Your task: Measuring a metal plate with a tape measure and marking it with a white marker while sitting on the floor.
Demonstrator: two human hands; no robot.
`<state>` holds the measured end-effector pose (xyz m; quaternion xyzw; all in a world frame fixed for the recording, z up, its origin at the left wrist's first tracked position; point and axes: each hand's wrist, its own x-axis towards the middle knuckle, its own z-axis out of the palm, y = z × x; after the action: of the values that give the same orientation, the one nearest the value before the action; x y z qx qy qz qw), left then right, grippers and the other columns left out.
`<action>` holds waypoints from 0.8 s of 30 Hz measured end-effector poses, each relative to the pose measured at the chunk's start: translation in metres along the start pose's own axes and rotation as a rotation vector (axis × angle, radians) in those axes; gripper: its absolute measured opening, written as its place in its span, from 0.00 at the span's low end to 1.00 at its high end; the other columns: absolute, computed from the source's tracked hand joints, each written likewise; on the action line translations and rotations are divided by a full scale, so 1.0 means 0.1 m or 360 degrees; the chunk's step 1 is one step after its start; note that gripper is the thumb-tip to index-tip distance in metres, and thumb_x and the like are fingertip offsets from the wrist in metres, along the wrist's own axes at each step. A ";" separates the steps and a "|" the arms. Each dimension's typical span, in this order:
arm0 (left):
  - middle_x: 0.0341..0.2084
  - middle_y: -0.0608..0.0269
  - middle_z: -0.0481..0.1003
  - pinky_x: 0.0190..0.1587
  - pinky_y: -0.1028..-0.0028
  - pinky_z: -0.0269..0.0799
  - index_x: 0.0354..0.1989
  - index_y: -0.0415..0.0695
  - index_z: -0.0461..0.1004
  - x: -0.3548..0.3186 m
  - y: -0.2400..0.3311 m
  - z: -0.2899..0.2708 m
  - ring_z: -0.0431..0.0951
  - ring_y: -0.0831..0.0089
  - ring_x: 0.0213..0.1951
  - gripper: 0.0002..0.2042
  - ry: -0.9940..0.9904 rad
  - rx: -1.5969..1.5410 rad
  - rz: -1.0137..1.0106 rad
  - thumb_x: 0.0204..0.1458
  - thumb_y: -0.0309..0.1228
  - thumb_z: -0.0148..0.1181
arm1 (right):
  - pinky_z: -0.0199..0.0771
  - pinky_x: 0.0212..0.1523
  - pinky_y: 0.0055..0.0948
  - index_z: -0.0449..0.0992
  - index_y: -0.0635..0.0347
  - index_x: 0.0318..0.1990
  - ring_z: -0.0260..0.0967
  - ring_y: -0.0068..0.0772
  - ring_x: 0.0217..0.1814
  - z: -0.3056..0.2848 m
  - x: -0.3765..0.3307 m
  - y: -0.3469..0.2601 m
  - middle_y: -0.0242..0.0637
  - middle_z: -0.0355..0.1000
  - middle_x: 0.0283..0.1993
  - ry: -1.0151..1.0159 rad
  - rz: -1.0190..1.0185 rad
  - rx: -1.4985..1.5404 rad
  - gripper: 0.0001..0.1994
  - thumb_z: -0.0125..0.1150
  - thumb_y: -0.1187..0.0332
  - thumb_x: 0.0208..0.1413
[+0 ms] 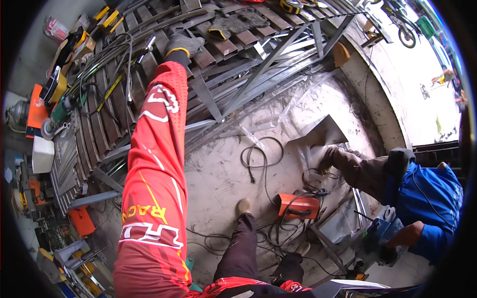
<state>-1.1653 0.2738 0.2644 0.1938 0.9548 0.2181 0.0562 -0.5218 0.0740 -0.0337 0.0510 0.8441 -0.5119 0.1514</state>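
Note:
My left hand (183, 45), in a grey glove with a yellow cuff, reaches from a long red sleeve onto a slatted metal workbench (211, 99). It rests on or just above the brown metal slats (221, 45); its fingers are too small and hidden to tell whether they grip anything. A dark glove (238, 22) with a yellow cuff lies to the right of it. Just left of the hand is a shiny metal tool (146, 47) on the slats. My right hand is not in view.
A blue-shirted person (430, 198) crouches at right beside a blue power tool (382, 238). An orange box-shaped machine (299, 206) and tangled cables (278, 231) lie near my feet. An angle grinder (59, 113) sits at the bench's left end; a bent metal sheet (325, 133) stands on the floor.

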 end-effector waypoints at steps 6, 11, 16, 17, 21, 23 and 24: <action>0.28 0.60 0.81 0.27 0.69 0.77 0.33 0.42 0.80 -0.03 -0.22 -0.19 0.80 0.69 0.25 0.12 -0.0316 -0.1830 -0.0344 0.52 0.39 0.70 | 0.78 0.47 0.46 0.83 0.58 0.41 0.79 0.48 0.43 -0.01 0.04 -0.04 0.46 0.81 0.41 0.0029 -0.0007 -0.0055 0.12 0.58 0.62 0.59; 0.24 0.62 0.79 0.23 0.75 0.75 0.34 0.41 0.78 -0.50 -0.04 -0.55 0.77 0.72 0.20 0.04 -0.0074 -0.1832 0.0468 0.58 0.29 0.63 | 0.78 0.47 0.46 0.83 0.58 0.41 0.79 0.48 0.43 0.06 -0.03 0.01 0.46 0.81 0.41 0.0051 0.0018 -0.0081 0.12 0.58 0.62 0.59; 0.31 0.60 0.79 0.25 0.71 0.78 0.44 0.41 0.76 -1.61 0.26 -0.92 0.79 0.70 0.24 0.07 0.0541 -0.2204 0.0298 0.60 0.28 0.62 | 0.78 0.47 0.46 0.83 0.58 0.42 0.79 0.49 0.43 0.09 -0.18 0.08 0.46 0.81 0.41 0.0067 0.0060 -0.0106 0.12 0.58 0.62 0.58; 0.34 0.59 0.79 0.26 0.70 0.79 0.49 0.39 0.73 -1.81 0.10 -1.00 0.80 0.68 0.28 0.11 0.0391 -0.2209 0.0330 0.60 0.28 0.63 | 0.78 0.47 0.46 0.83 0.58 0.42 0.79 0.49 0.43 0.07 -0.21 0.09 0.46 0.81 0.41 0.0065 0.0049 -0.0119 0.12 0.58 0.62 0.58; 0.39 0.60 0.76 0.26 0.68 0.80 0.58 0.39 0.67 -2.85 -0.14 -0.79 0.79 0.72 0.35 0.17 0.0533 -0.2172 0.0161 0.63 0.28 0.60 | 0.78 0.47 0.46 0.83 0.59 0.42 0.79 0.49 0.43 -0.03 -0.38 0.20 0.46 0.81 0.41 0.0054 0.0017 -0.0191 0.12 0.58 0.62 0.58; 0.35 0.62 0.73 0.24 0.69 0.78 0.60 0.41 0.64 -3.57 -0.26 -0.58 0.76 0.75 0.31 0.18 0.0424 -0.2102 0.0086 0.63 0.27 0.56 | 0.78 0.47 0.46 0.83 0.59 0.42 0.79 0.49 0.43 -0.07 -0.48 0.24 0.46 0.81 0.41 0.0036 -0.0019 -0.0228 0.12 0.58 0.62 0.58; 0.33 0.64 0.72 0.23 0.69 0.77 0.61 0.42 0.63 -3.91 -0.41 -0.41 0.74 0.76 0.28 0.18 0.0260 -0.2121 0.0089 0.64 0.25 0.54 | 0.78 0.47 0.46 0.83 0.59 0.42 0.79 0.49 0.43 -0.11 -0.53 0.27 0.46 0.81 0.42 0.0025 -0.0037 -0.0252 0.12 0.58 0.62 0.58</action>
<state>-0.8279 0.0695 0.2924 0.1254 0.6118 0.7763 0.0857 -0.4667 0.1004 -0.0356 0.0332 0.8836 -0.4450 0.1422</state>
